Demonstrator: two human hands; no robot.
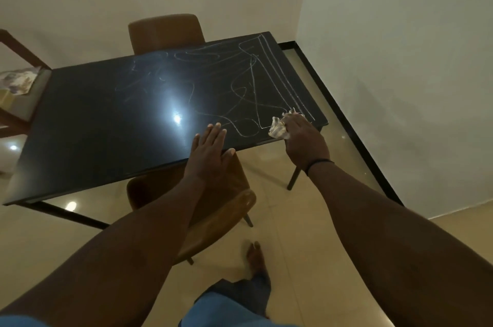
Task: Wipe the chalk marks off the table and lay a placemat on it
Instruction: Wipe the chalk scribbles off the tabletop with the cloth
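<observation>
Left hand (210, 149) flat with fingers straight on the black bench (93, 113), right hand (304, 137) gripping a crumpled cloth (277, 129) pressed onto chalk marks (250, 81) near the bench's right corner.

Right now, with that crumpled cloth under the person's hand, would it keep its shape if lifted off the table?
Probably not. The cloth is bunched into irregular folds under the right hand, so it looks soft and would likely sag. It also looks thin, so probably light. On the glossy black table it should slide easily when pushed.
</observation>
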